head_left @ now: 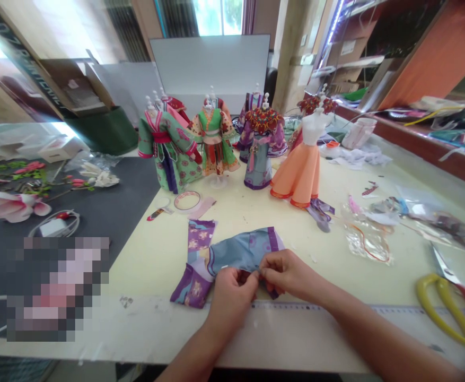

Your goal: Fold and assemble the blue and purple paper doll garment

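A small blue and purple doll robe (pixel 232 254) lies flat on the pale yellow table (pixel 256 212) in front of me. My left hand (pixel 232 297) and my right hand (pixel 288 273) meet at the robe's near edge. Both hands are closed in a pinch on the fabric, fingertips nearly touching. The robe's purple sleeves (pixel 194 286) stick out to the left of my left hand.
Several dressed doll mannequins stand at the back, among them a green one (pixel 172 151) and an orange skirted one (pixel 301 172). A tape roll (pixel 187 200) lies near them. Yellow-handled scissors (pixel 447 302) rest at right, plastic bags (pixel 369 236) beside them. Fabric flowers (pixel 13 204) lie left.
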A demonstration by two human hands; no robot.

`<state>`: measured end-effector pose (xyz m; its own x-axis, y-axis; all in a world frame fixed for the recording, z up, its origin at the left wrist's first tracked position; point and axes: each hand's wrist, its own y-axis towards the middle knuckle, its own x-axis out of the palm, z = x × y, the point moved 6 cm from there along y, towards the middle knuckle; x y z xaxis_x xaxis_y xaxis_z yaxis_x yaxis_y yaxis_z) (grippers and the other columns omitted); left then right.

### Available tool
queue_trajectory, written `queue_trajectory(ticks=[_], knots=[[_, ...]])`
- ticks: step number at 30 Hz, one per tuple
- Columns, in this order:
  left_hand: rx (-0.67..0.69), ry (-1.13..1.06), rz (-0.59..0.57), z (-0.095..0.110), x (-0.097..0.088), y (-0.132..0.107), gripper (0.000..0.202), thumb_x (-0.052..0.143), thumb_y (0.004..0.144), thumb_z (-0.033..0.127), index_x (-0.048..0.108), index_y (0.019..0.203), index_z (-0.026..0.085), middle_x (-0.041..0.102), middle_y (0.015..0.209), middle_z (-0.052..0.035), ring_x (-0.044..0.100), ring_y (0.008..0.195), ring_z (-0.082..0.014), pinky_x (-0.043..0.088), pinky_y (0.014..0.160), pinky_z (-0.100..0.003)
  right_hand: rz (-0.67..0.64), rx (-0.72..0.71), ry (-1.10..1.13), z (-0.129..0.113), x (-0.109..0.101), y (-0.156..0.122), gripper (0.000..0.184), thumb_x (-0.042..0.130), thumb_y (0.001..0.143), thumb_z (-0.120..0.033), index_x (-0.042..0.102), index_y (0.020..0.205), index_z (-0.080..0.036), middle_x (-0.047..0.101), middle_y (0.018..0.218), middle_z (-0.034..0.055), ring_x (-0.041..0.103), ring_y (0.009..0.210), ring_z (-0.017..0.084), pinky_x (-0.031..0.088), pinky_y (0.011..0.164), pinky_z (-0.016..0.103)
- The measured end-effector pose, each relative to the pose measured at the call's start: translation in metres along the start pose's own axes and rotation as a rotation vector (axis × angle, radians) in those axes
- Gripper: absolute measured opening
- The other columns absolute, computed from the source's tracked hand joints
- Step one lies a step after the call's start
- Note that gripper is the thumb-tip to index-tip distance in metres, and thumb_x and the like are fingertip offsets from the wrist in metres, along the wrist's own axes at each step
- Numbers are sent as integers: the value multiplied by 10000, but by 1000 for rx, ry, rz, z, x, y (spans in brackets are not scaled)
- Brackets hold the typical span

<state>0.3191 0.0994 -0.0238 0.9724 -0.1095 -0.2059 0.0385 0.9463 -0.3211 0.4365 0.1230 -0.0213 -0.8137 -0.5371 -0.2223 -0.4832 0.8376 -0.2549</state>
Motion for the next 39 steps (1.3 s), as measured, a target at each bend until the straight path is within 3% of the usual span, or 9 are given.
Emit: queue_trajectory(ticks=[7, 14, 39], knots=[[2, -68, 1, -5, 1, 3, 288, 550, 718, 345, 531, 519, 138, 517, 473, -18, 443, 445, -111, 328, 456, -222, 63, -7, -38, -3, -5, 1, 124, 523, 761, -211, 539, 658, -145, 555, 526, -22, 481, 407, 66, 382, 383, 147], [4, -82, -7, -2, 2, 3, 286, 546, 710, 341, 521, 514, 134, 515, 474, -15, 440, 446, -104, 333, 468, -218, 45, -12, -34, 0, -6, 0, 150, 529, 778, -251, 566, 678, -145, 581, 563, -8, 519, 439, 87, 418, 403, 168], [60, -72, 21, -5, 1, 4, 273, 545, 716, 333, 521, 529, 136, 521, 482, -12, 463, 454, -114, 363, 473, -224, 75, -38, -43, 3, -7, 3, 80, 513, 715, -168, 534, 640, -148, 554, 523, -24, 499, 428, 84, 386, 377, 157]])
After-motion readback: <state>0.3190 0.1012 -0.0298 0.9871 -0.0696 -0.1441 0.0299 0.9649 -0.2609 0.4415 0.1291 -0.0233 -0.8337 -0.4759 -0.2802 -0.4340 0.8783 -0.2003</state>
